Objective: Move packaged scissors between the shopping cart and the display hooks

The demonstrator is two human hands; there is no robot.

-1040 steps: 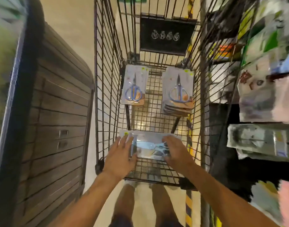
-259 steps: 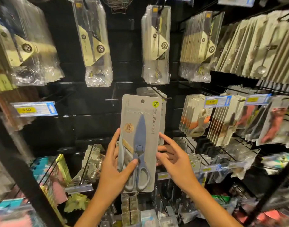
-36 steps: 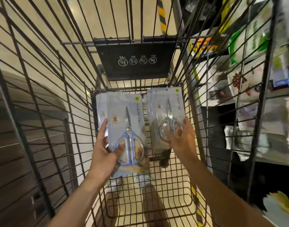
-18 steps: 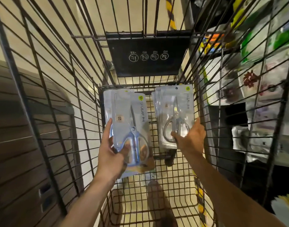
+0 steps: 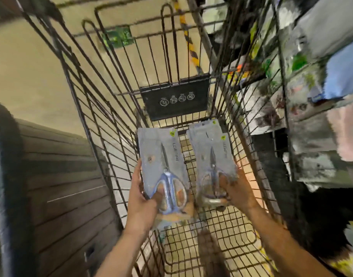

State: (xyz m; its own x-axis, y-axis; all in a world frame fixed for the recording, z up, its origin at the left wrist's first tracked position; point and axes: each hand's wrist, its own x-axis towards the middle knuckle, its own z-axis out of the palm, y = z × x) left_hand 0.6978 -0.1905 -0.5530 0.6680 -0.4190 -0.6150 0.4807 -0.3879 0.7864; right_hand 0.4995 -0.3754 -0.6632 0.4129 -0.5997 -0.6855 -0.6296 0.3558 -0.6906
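Fingers point(image 5: 158, 193) of left hand point(image 5: 141, 202) clamp blue-handled scissors pack point(image 5: 161, 166), frame centre; right hand point(image 5: 236, 191) grips stacked scissors packs point(image 5: 210, 156) beside it, both over shopping cart point(image 5: 221, 226) floor. Risk: slick sleeves fan out, slip, snag wire mesh. Print: partial "LEAF"; yellow corner stickers unreadable; black placard point(image 5: 174, 98) with prohibition icons above.

Retail shop: wire shopping cart point(image 5: 103, 124), packaged goods on shelves point(image 5: 311, 100).
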